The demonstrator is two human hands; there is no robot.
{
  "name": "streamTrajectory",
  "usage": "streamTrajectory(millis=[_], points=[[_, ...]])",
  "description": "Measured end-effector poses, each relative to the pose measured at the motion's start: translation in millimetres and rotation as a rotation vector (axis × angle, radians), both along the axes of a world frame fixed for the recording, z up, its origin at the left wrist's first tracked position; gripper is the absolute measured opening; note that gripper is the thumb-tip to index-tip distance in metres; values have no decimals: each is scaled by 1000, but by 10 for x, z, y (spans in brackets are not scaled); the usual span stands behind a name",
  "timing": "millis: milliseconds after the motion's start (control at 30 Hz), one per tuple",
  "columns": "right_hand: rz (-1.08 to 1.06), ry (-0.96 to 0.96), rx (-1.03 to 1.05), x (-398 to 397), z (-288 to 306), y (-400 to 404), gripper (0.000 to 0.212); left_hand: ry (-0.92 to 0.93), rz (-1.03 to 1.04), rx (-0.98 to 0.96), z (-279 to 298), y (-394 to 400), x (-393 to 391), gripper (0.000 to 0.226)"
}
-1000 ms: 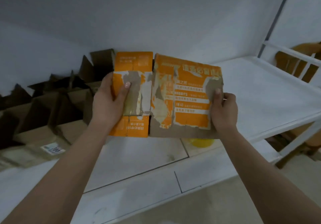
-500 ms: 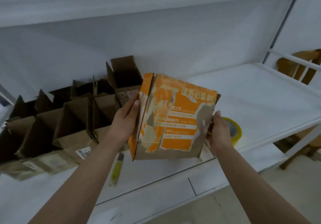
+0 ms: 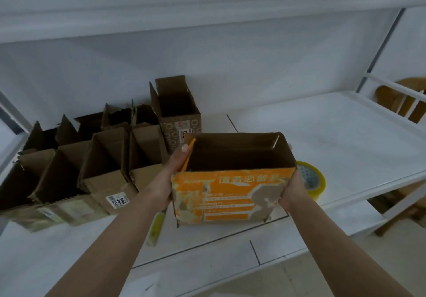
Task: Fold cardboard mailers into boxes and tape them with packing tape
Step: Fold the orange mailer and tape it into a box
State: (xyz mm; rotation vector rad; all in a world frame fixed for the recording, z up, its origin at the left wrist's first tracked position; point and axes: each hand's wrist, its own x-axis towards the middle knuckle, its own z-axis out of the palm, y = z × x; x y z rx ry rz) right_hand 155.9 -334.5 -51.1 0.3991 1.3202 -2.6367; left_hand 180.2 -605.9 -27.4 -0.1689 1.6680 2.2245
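I hold an orange printed cardboard box with torn label patches over the white shelf, squared up and with its open top facing me. My left hand grips its left wall, fingers up along the edge. At the right front corner my right hand grips the box. A roll of clear yellowish packing tape lies on the shelf just right of the box, partly hidden behind my right hand.
Several open brown cardboard boxes stand in rows on the left of the white shelf; a taller one stands at the back. A yellow utility knife lies under my left forearm. An upper shelf hangs overhead. Wooden furniture shows at right.
The flattened orange mailer has been opened out into a box shape and lowered toward the shelf, open top now toward me. My view tilted down, revealing the tape roll and knife.
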Motion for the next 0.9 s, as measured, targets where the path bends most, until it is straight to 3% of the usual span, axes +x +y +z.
streamTrajectory(millis=[400, 567, 700, 767, 833, 900], points=[[150, 57, -28, 7, 86, 512, 74, 82, 40, 85, -79, 563, -280, 50], [175, 112, 168, -5, 35, 445, 62, 118, 87, 22, -130, 454, -317, 50], [61, 297, 222, -49, 44, 477, 53, 271, 66, 90, -138, 410, -305, 50], [63, 388, 272, -60, 46, 477, 37, 339, 95, 63, -123, 425, -295, 49], [42, 389, 242, -56, 26, 453, 19, 364, 176, 23, -102, 468, -285, 39], [44, 311, 123, -43, 14, 428, 18, 330, 236, 47, -100, 517, -279, 32]])
